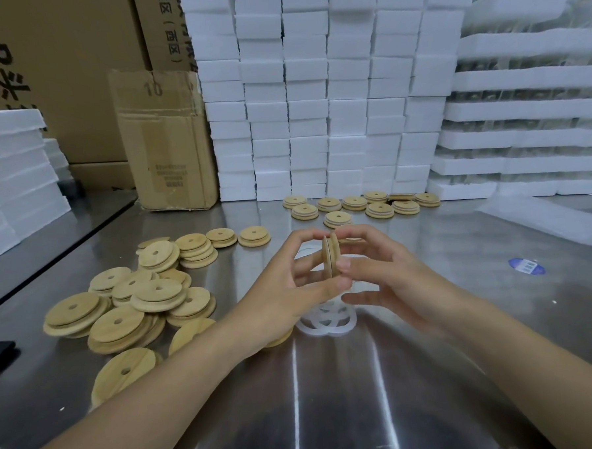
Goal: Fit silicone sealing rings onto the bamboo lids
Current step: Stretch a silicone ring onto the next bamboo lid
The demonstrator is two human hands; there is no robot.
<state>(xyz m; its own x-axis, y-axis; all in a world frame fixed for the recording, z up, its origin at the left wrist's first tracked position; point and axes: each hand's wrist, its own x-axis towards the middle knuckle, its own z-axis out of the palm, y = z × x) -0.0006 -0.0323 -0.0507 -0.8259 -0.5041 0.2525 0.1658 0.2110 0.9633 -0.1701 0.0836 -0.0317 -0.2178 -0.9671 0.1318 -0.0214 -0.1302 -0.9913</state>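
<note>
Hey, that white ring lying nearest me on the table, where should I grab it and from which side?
Probably pinch the ring at its near arc, from above on your side. It lies flat and thin on the table, overlapping other rings behind, so only that edge looks free. Left hand and right hand both hold a lid.

Matt bamboo lids (130, 301); glossy steel table (331, 394); foam blocks (308, 86).

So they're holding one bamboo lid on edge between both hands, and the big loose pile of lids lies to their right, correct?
Not quite. The head view shows the loose pile of lids on the person's left, not the right. The rest holds: the left hand and right hand hold one bamboo lid on edge between them.
</note>
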